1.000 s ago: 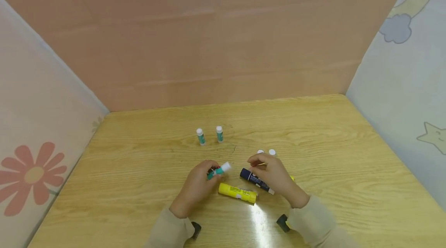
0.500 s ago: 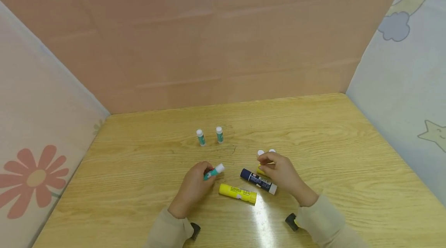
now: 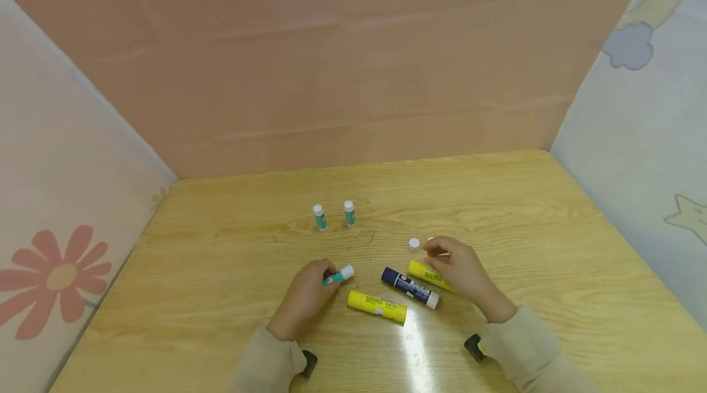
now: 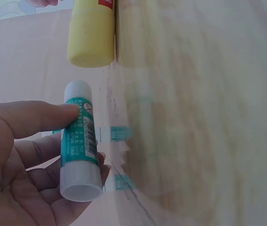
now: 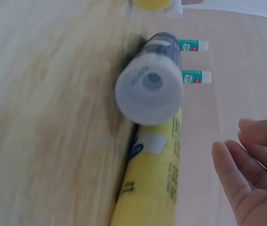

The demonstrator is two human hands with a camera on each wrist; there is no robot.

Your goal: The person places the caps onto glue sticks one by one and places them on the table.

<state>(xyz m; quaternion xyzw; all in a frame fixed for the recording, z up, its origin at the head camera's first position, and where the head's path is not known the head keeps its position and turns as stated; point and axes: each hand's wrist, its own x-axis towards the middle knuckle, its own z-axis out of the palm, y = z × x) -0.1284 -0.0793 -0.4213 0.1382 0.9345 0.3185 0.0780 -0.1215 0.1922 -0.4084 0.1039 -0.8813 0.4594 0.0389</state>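
Observation:
My left hand (image 3: 304, 296) holds a small green-and-white glue stick (image 3: 339, 275) between thumb and fingers; the left wrist view shows this glue stick (image 4: 80, 141) with its white end tilted down. My right hand (image 3: 464, 273) hovers over the right end of a yellow glue stick (image 3: 426, 274), thumb and fingertips apart with nothing between them. Beside its fingertips stands a white round cap-like piece (image 3: 414, 244); a second one is mostly hidden behind the fingers. A navy glue stick (image 3: 410, 288) and another yellow glue stick (image 3: 377, 306) lie between the hands.
Two small green glue sticks with white tops, one on the left (image 3: 320, 218) and one on the right (image 3: 350, 214), stand further back on the wooden table (image 3: 221, 245). A pinkish-brown backdrop (image 3: 331, 73) rises behind, with patterned side panels left and right.
My right hand has moved right, away from the navy glue stick, uncovering much of the yellow one behind it. The left hand keeps hold of the green glue stick, its white end lowered slightly.

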